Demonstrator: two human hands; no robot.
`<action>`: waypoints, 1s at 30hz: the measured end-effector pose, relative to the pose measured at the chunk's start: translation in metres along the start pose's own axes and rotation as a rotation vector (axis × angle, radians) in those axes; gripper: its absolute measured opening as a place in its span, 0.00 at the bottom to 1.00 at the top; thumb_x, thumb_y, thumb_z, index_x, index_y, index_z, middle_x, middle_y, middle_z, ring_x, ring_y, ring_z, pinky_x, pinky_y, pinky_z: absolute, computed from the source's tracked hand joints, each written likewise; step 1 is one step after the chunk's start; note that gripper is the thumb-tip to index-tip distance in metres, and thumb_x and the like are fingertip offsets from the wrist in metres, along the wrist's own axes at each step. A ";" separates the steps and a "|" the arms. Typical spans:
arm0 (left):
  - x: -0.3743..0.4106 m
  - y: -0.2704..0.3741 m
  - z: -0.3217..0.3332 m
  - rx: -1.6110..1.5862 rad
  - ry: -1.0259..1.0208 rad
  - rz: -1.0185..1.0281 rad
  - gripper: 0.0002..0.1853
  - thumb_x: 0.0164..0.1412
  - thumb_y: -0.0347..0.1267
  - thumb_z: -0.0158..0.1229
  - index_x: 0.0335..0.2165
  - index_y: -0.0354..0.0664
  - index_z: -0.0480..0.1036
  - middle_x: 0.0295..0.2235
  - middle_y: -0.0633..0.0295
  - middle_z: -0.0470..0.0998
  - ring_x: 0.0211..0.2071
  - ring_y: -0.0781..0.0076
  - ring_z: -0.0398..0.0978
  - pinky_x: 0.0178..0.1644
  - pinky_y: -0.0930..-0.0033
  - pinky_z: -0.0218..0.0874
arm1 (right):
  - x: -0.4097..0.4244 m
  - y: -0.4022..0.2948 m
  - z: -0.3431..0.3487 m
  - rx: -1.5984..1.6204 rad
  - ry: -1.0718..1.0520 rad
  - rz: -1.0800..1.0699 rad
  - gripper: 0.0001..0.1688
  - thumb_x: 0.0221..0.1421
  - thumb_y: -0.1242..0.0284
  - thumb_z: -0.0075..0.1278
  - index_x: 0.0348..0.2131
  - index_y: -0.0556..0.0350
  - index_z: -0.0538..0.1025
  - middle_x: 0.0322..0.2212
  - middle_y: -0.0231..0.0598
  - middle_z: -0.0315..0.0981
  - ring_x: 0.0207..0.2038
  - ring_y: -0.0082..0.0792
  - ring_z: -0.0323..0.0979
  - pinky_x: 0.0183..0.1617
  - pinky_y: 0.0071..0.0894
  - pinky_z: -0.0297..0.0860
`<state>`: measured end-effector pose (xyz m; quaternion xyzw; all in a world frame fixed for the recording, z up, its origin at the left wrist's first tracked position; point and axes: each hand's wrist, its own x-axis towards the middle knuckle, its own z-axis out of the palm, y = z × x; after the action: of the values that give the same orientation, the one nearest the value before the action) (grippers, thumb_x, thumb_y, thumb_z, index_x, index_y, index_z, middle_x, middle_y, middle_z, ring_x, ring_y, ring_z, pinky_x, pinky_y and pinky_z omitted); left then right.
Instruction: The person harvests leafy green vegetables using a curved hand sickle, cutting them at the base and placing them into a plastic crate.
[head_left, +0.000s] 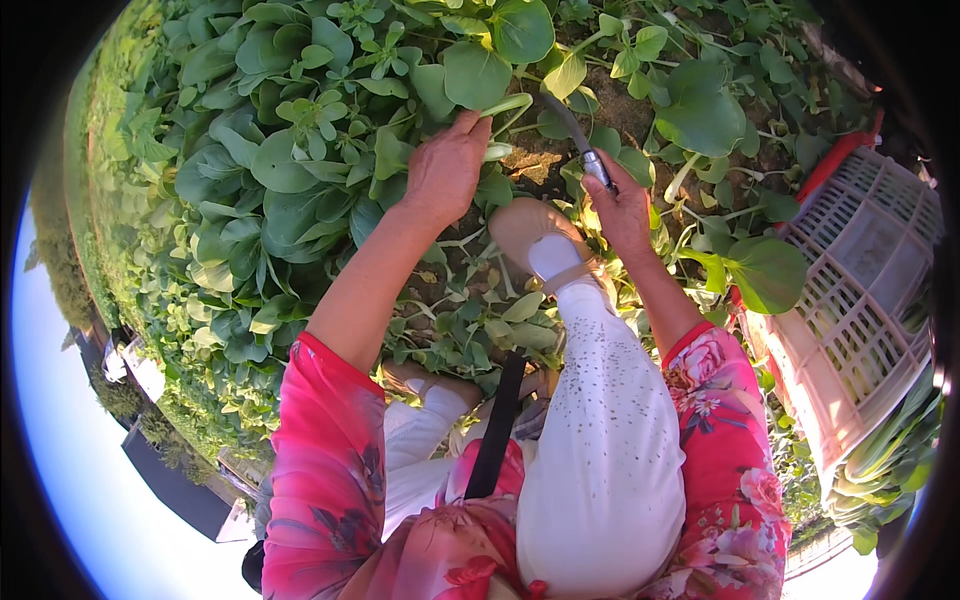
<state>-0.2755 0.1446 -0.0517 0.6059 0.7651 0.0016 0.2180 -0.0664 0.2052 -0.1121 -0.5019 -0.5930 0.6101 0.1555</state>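
My left hand (450, 165) grips the pale green stalks of a leafy plant (506, 106) at the edge of the dense greens. The fingertips are partly hidden by leaves. To its right, my right hand (622, 202) is closed around the handle of a sickle (574, 124), just below its metal collar. The dark curved blade points up and left, its tip close to the stalks and partly among leaves. Broad-leaved greens (285, 161) stand thick to the left of my hands.
A pale plastic crate (847, 300) with red edging lies at the right, with harvested leafy greens (874, 469) by its lower end. My shoe (536, 232) is planted between my hands on soil strewn with loose leaves and stalks. Buildings show at the far left.
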 end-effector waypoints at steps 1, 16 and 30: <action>-0.009 0.010 -0.009 -0.092 0.026 0.050 0.23 0.39 0.18 0.50 0.40 0.36 0.64 0.47 0.58 0.61 0.35 0.57 0.69 0.35 0.62 0.63 | -0.006 -0.004 -0.002 0.170 0.048 0.017 0.23 0.42 0.75 0.53 0.41 0.53 0.67 0.28 0.34 0.70 0.22 0.24 0.65 0.26 0.22 0.63; -0.071 0.056 -0.050 -0.546 0.001 -0.070 0.29 0.42 0.26 0.57 0.46 0.34 0.59 0.41 0.46 0.66 0.39 0.50 0.67 0.43 0.65 0.59 | -0.029 -0.078 0.034 0.677 -0.276 0.202 0.16 0.47 0.67 0.51 0.32 0.59 0.67 0.18 0.31 0.67 0.17 0.15 0.63 0.16 0.15 0.62; -0.002 0.005 -0.030 0.280 -0.184 -0.071 0.24 0.43 0.27 0.50 0.44 0.35 0.59 0.27 0.50 0.70 0.29 0.59 0.72 0.33 0.64 0.64 | 0.038 -0.045 0.080 -0.369 -0.140 -0.105 0.20 0.48 0.69 0.43 0.42 0.56 0.64 0.25 0.57 0.69 0.29 0.55 0.68 0.34 0.47 0.63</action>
<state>-0.2810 0.1516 -0.0226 0.6006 0.7555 -0.1682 0.2006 -0.1653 0.2005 -0.1049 -0.4467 -0.7294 0.5156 0.0506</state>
